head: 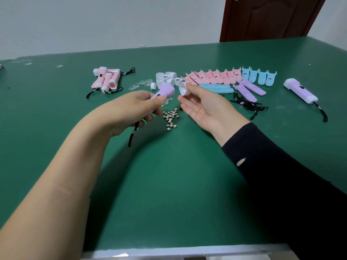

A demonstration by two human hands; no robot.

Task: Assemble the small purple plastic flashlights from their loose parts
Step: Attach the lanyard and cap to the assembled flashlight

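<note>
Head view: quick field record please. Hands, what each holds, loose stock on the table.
left hand: grips purple flashlight body, black lanyard hanging below
right hand: pinches white head cap, apart from the body
cap fitted: not yet
button cells: loose pile on green table, between the hands
spare white caps: cluster behind the hands
purple shell halves: right of centre
finished purple flashlight: one, far right
finished pink flashlights: pile, left

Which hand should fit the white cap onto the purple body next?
Right. The right hand pinches the white cap, held close to the open end of the purple body; the left hand grips that body and can likely just steady it.
</note>
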